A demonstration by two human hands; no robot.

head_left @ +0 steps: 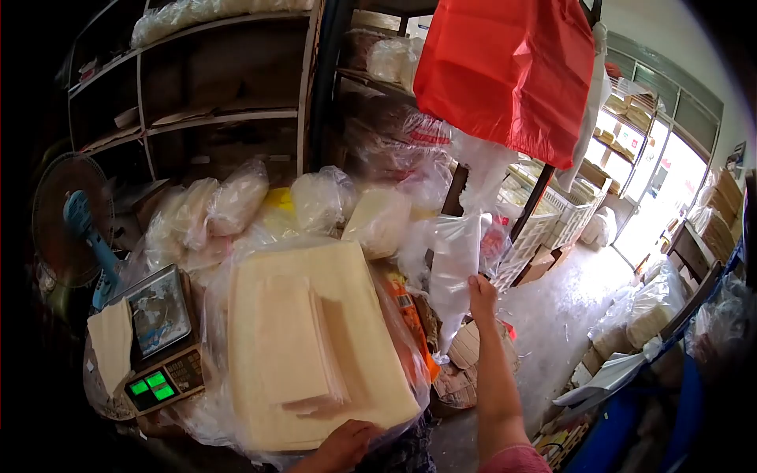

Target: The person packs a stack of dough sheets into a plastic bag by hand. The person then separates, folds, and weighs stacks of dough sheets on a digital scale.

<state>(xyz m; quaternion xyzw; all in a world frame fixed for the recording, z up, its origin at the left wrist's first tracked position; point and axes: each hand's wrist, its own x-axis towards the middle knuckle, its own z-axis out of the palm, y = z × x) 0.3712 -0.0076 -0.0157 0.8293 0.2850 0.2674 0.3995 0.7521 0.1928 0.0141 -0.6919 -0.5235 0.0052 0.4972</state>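
A stack of pale yellow sheets (371, 315) lies on clear plastic, with a smaller folded stack (296, 339) on top. My left hand (347, 445) is at the near edge of the large stack, its fingers curled; whether anything is in them is hidden. Off to the right, my right hand (482, 296) pinches the edge of a whitish translucent plastic bag (456, 256), which hangs below a red bag (509, 75). On the left stands a scale with a lit green display (152, 384) and a metal tray (160, 311).
Filled clear bags (236, 197) line the back of the work surface. A fan (72, 221) stands at the far left, below dark shelves (225, 118). White crates (524, 248) and flattened cardboard (457, 382) are at the right, with a blue-edged rack (686, 394) beyond.
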